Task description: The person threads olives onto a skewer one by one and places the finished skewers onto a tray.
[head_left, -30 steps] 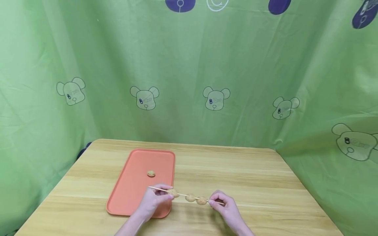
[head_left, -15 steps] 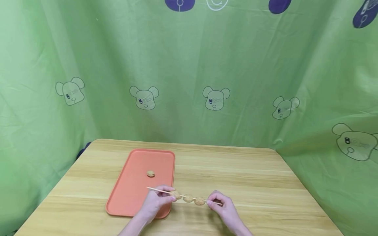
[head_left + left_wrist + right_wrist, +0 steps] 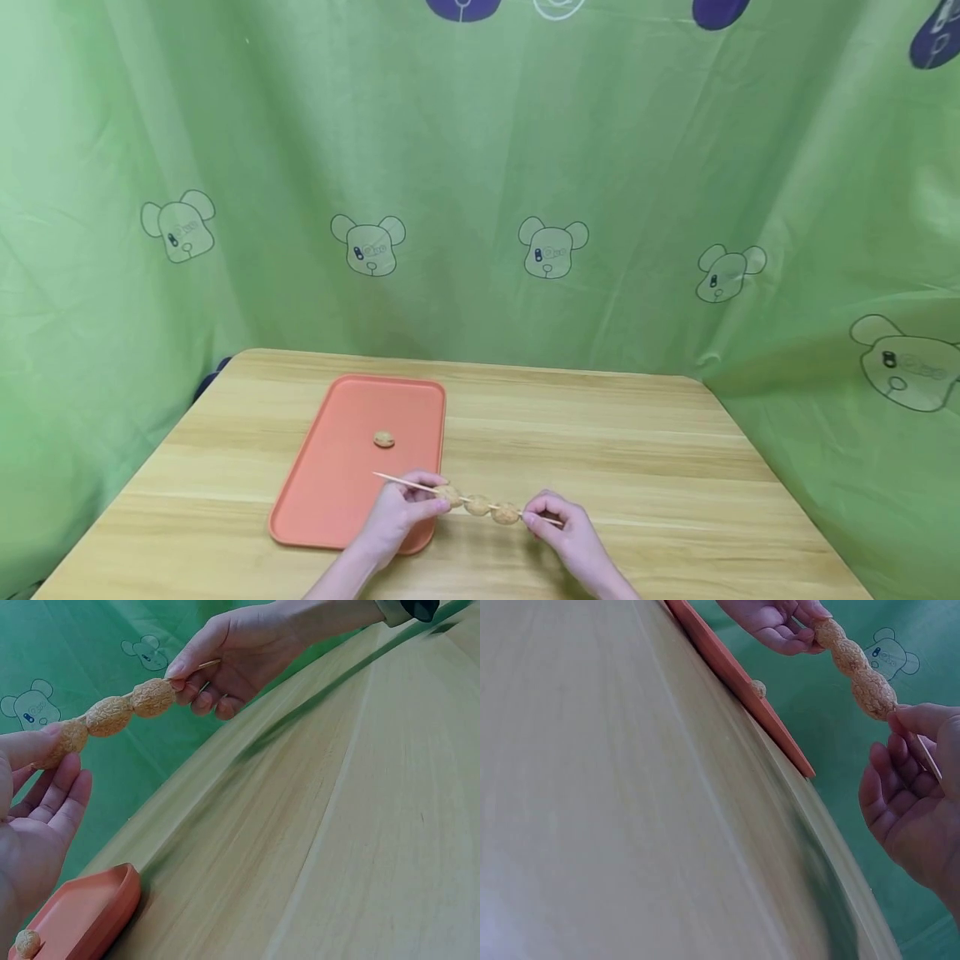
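A thin wooden skewer (image 3: 388, 477) runs through three brown, wrinkled balls, held above the table between both hands. My left hand (image 3: 396, 514) pinches the leftmost ball (image 3: 448, 495) between thumb and fingers, and the skewer's tip sticks out past it to the left. Close beside that ball sit the middle ball (image 3: 109, 716) and the right-hand ball (image 3: 874, 694), in a nearly touching row. At the other end, my right hand (image 3: 567, 531) pinches the skewer next to the right-hand ball. The skewer's short tail shows beyond the right fingers.
A long pink tray (image 3: 337, 500) lies on the left of the wooden table (image 3: 615, 450), partly under my left hand. One loose brown ball (image 3: 383, 439) sits on it. A green curtain (image 3: 465, 150) with bear-head prints hangs behind the table and at both sides.
The leftmost ball has moved right along the skewer with my left hand, narrowing the gap to the middle ball. More of the skewer's tip now sticks out on the left.
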Demonstrator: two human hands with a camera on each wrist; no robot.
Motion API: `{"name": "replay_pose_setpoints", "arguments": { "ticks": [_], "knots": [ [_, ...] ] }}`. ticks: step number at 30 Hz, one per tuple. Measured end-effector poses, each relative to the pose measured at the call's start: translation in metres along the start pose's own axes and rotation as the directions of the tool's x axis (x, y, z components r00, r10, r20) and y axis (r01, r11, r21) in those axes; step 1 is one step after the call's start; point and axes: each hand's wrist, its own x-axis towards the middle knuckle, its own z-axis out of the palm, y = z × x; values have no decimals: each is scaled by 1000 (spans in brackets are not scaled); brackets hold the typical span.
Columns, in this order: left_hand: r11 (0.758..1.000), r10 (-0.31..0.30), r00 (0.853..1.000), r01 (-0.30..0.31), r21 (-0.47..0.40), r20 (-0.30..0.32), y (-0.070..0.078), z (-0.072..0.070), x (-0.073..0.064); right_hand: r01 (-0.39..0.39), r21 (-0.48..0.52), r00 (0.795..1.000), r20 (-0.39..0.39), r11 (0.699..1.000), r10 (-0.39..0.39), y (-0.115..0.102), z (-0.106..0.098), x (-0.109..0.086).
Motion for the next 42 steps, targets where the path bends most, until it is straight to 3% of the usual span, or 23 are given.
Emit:
{"name": "replay_pose_setpoints", "arguments": {
  "ticks": [5, 12, 17, 20, 25, 32, 36, 42],
  "knots": [
    [1000, -31, 999, 31, 3, 9, -1, -1, 0, 27, 13, 1000, -17, 1000, -27, 1, 1, 0],
    [995, -17, 997, 25, -92, 81, 0, -5, 3, 62, 17, 996, -72, 998, -60, 0, 0, 1],
    [999, 29, 995, -26, -34, 95, 1, -11, 4, 66, 25, 993, -97, 997, -64, -2, -5, 1],
    [998, 43, 997, -45, 41, 58, 2, -18, 5, 54, 19, 993, -109, 998, -52, -2, -8, 0],
    [988, 20, 999, -12, 152, -50, 3, -33, 11, 32, 16, 989, -145, 999, -29, -1, -14, -4],
    [964, 68, 973, -7, 265, -222, 10, -52, 24, 13, 27, 985, -170, 1000, -8, -2, -22, -8],
    [957, 82, 959, -1, 290, -271, 17, -62, 33, 19, 3, 982, -187, 1000, -18, -1, -27, -10],
    [941, 69, 953, 36, 337, -296, 23, -77, 46, 20, 3, 977, -213, 1000, -19, -2, -33, -12]
  ]
}}
